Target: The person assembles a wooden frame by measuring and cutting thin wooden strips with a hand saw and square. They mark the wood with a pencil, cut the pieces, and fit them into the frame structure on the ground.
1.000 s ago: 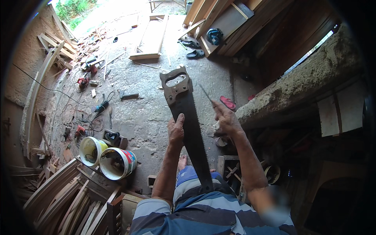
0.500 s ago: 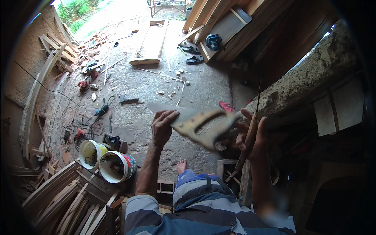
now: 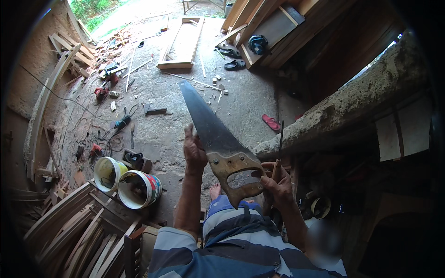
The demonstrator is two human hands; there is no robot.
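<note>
A handsaw [image 3: 211, 125] with a grey toothed blade and a worn wooden handle is held up in front of me, its tip pointing away and slightly left. At the back edge of the blade, near the handle, my left hand [image 3: 195, 150] is closed, its fingers partly hidden. My right hand [image 3: 278, 187] grips the rear of the wooden handle with the thumb on top. That same hand also holds a slim dark file [image 3: 281, 139] with a wooden grip, standing upright between the fingers; its lower part is hidden.
Two buckets [image 3: 139, 190] stand at my left beside a stack of curved wooden pieces [image 3: 76, 231]. Power tools [image 3: 121, 123] and cords lie on the floor. Farther off are a wooden frame [image 3: 181, 62], sandals [image 3: 235, 65] and leaning boards. A rough ledge [image 3: 343, 102] runs along the right.
The handsaw has swung from lying sideways to pointing away, its handle now lower and nearer me. My right hand has come down and left onto the handle, still with the file.
</note>
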